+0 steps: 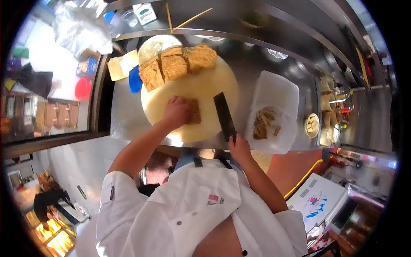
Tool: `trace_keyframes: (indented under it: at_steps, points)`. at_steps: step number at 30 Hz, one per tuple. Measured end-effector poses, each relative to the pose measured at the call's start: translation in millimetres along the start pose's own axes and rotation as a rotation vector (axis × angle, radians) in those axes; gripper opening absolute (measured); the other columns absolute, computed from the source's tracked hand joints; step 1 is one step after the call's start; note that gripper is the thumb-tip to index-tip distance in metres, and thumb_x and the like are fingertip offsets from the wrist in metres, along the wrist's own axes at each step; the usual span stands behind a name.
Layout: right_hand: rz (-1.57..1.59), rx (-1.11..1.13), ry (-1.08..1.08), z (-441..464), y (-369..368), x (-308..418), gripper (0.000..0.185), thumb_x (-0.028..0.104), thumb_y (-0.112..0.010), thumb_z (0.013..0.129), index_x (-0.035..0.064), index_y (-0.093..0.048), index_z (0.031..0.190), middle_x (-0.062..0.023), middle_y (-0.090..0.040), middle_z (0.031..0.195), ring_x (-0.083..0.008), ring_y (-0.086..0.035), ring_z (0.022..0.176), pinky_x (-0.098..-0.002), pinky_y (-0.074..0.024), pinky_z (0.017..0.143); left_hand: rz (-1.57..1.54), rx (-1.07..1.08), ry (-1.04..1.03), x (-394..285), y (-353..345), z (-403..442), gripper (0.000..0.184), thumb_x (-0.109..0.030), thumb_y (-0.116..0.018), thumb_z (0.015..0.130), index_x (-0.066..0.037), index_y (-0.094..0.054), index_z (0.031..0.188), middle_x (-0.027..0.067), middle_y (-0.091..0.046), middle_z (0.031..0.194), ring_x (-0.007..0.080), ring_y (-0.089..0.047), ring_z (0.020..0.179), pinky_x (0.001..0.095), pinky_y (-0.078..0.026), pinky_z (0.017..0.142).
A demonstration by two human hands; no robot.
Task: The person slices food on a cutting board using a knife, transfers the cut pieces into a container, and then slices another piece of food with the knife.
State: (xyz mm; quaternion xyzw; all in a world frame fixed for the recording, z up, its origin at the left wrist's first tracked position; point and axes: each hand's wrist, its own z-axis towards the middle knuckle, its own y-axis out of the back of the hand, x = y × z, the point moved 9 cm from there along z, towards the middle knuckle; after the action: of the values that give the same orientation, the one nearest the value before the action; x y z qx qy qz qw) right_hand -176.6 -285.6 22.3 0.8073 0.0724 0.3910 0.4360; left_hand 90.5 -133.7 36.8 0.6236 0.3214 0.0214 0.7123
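On a round, pale cutting board [150,105], my left hand [177,112] rests with its fingers bent against a small brown slab of food [195,112], pinning it down. Its fingertips are partly blurred. My right hand [240,147] is closed round the handle of a cleaver [224,115], whose dark, wide blade points away from me over the board's right side, apart from the slab. Larger brown, rough-textured slabs [174,64] lie in a row at the board's far edge. To the right, a white plastic tub [278,90] holds brown cut pieces [263,124].
A round whitish lid or dish [160,45] sits behind the slabs. A blue cloth-like item [135,80] lies at the board's left. Chopsticks [192,19] and a small carton [144,14] are on the shelf above. A small round container [312,125] stands right of the tub.
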Motion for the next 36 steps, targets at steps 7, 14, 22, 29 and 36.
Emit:
trace_keyframes:
  at_steps: [7,14,22,29,36]
  points:
    - [-0.023,0.019,-0.065,-4,-18,-6,0.028,0.029,-0.056,0.102,0.0023,-0.060,0.108,-0.0281,-0.070,0.088,-0.0491,-0.067,0.081,-0.0589,-0.0537,0.074,-0.695,-0.248,-0.031,-150,110,43,0.019,0.000,-0.074,0.084,-0.008,-0.067,0.100,0.0105,-0.069,0.099,0.0307,-0.069,0.085,0.0403,-0.057,0.072]
    - [-0.015,-0.010,0.066,-1,-26,-9,0.028,0.029,-0.054,0.102,0.0016,-0.062,0.104,-0.0269,-0.070,0.085,-0.0463,-0.069,0.077,-0.0568,-0.0564,0.072,-0.333,-0.120,-0.451,-271,-15,86,0.010,-0.016,-0.069,0.099,-0.009,-0.069,0.105,0.0118,-0.072,0.103,0.0242,-0.071,0.082,0.0344,-0.056,0.069]
    - [0.114,0.013,-0.061,-4,-9,-4,0.027,0.029,-0.056,0.101,0.0018,-0.057,0.105,-0.0271,-0.069,0.085,-0.0498,-0.066,0.081,-0.0606,-0.0513,0.073,-0.153,0.081,-0.058,-41,-12,45,0.062,-0.039,-0.078,0.085,-0.010,-0.058,0.135,0.0178,-0.060,0.137,0.0398,-0.059,0.122,0.0498,-0.049,0.102]
    - [0.045,0.096,-0.050,13,-10,-2,0.028,0.030,-0.056,0.102,0.0017,-0.057,0.106,-0.0273,-0.068,0.091,-0.0499,-0.065,0.087,-0.0596,-0.0512,0.078,0.082,0.230,0.018,14,-38,-23,0.112,-0.045,-0.086,0.071,-0.008,-0.030,0.160,0.0241,-0.037,0.156,0.0455,-0.034,0.145,0.0547,-0.030,0.121]
    - [-0.124,0.150,0.079,37,8,44,0.023,0.026,-0.054,0.103,0.0030,-0.057,0.108,-0.0241,-0.069,0.094,-0.0480,-0.066,0.089,-0.0579,-0.0514,0.077,-0.041,-0.247,0.296,-9,-37,-43,0.096,-0.042,-0.085,0.071,-0.001,-0.043,0.148,0.0253,-0.046,0.146,0.0463,-0.042,0.136,0.0550,-0.035,0.114]
